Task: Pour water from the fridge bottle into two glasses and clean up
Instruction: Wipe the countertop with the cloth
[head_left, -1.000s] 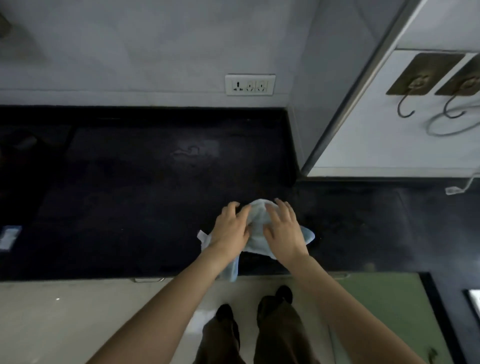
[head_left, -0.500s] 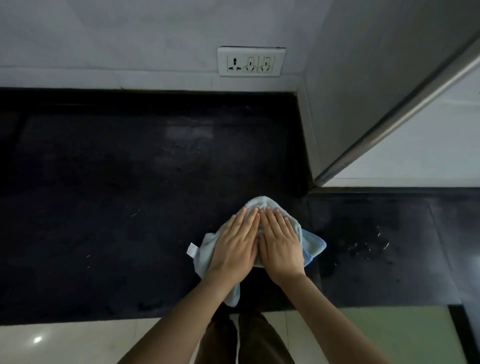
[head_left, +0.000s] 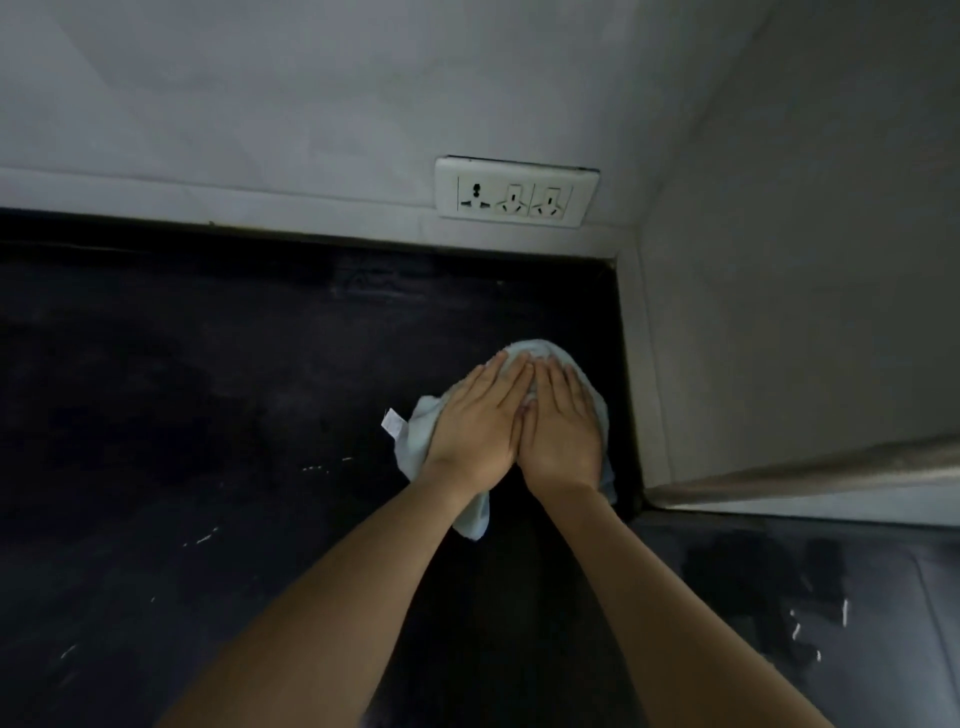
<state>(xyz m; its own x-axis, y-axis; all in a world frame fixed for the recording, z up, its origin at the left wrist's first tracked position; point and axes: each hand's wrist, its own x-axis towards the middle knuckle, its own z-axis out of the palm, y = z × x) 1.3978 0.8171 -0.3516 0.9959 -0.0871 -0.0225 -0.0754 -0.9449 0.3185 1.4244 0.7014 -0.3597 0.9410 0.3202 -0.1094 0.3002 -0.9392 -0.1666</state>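
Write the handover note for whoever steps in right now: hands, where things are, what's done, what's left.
Left hand: flat, fingers straight, pressing the light blue cloth.
Right hand: flat beside it, pressing the same cloth.
Cloth lies on the black countertop, near the side wall in the back right corner, below the wall socket.
Bottle and glasses: not in view, so pouring cannot be confirmed from here.
Done: wiping is under way.
Left: probably finish wiping, then put the cloth away.

Pale-blue cloth (head_left: 540, 351) — black counter (head_left: 208, 389).
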